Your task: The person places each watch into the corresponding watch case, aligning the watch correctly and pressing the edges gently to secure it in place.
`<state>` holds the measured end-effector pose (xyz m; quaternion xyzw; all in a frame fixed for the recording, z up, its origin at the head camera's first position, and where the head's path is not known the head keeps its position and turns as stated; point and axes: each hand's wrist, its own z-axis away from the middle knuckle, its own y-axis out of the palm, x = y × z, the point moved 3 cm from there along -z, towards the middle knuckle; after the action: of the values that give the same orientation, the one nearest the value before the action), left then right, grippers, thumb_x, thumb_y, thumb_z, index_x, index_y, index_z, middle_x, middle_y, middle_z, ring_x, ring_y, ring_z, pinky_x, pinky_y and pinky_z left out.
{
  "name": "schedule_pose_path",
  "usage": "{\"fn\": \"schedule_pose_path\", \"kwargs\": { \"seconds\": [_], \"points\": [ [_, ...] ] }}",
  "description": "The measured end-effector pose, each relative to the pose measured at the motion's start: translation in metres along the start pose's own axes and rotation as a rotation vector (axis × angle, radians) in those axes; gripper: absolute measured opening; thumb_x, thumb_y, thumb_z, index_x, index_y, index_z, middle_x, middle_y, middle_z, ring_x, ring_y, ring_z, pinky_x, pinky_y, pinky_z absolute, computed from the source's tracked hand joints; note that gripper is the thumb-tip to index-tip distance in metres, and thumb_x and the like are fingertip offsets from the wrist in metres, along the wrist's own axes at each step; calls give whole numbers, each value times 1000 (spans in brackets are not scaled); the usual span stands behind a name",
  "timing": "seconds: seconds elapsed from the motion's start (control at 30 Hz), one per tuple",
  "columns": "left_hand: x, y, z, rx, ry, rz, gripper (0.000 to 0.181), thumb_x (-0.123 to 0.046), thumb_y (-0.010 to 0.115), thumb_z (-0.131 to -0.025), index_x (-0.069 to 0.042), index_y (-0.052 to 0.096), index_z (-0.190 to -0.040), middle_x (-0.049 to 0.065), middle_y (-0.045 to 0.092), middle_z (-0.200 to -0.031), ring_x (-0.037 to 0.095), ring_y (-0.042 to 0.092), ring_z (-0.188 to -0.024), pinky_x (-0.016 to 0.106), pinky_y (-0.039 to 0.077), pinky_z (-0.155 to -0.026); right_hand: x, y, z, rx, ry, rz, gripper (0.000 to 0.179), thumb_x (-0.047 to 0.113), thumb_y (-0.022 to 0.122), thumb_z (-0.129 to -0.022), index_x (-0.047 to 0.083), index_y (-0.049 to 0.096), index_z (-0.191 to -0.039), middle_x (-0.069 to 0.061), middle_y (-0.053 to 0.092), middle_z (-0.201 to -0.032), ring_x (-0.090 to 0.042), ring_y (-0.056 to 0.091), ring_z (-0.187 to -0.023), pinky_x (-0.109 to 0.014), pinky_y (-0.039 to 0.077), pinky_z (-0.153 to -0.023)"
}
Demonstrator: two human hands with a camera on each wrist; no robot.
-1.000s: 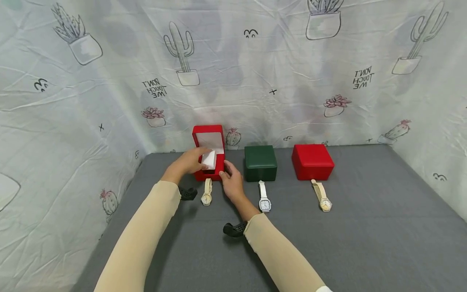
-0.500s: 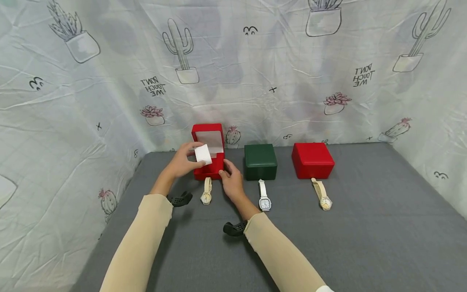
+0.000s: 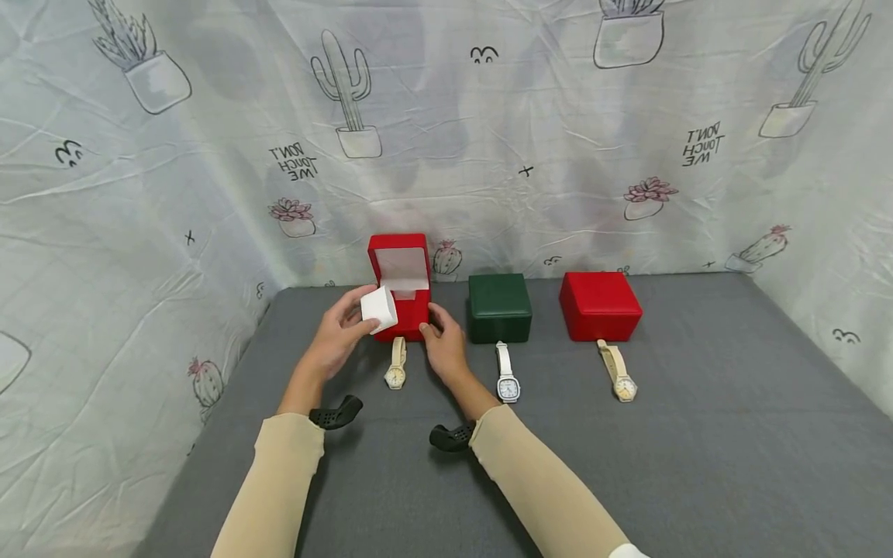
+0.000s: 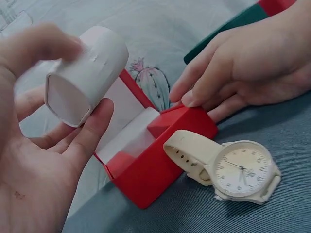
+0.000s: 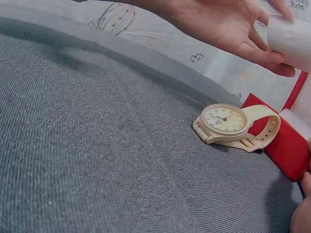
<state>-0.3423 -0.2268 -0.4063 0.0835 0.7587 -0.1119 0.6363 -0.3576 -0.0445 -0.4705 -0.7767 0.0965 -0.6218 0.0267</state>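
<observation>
Plainly pinches white cushion (image 3: 379, 310) in left hand (image 3: 336, 336), grips open red box (image 4: 150, 175) with right hand (image 3: 446, 347); reveals red-and-white interior (image 4: 130, 138) in left wrist view, barely in right.

Light is soft, shadows faint, wrist views hazy.

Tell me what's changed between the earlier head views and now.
The left hand has drawn the white cushion up out of the open red box and to the left, tilting it; it has gripped the cushion throughout. The right hand stayed on the box's right side. The three watches, closed green box and closed red box stayed put.
</observation>
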Motion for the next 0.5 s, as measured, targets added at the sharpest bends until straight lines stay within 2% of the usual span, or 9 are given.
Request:
{"fn": "schedule_pose_path", "kwargs": {
  "seconds": [0.1, 0.33, 0.5],
  "points": [
    [1, 1, 5, 13, -9, 76, 56, -7, 56, -89, -7, 32, -140, 5, 41, -129, 15, 45, -115, 17, 47, -88, 1, -2, 0, 2, -10, 21, 43, 9, 57, -89, 8, 49, -131, -7, 53, -132, -16, 51, -121, -31, 44, -97],
    [5, 2, 18, -21, 42, -29, 54, -14, 60, -88, -11, 38, -137, 9, 40, -134, 17, 45, -118, 17, 48, -86, 5, -2, 2, 89, -4, 51, 43, 15, 56, -91, 11, 46, -133, -6, 52, -132, -20, 50, -120, -32, 45, -96],
    [7, 3, 23, -10, 56, -21, 55, -8, 61, -86, -8, 38, -137, 10, 40, -134, 18, 45, -115, 19, 49, -84, 11, -6, 9, 86, -43, 109, 44, 15, 57, -89, 11, 47, -131, -7, 52, -130, -23, 51, -117, -35, 48, -93]
  ]
}}
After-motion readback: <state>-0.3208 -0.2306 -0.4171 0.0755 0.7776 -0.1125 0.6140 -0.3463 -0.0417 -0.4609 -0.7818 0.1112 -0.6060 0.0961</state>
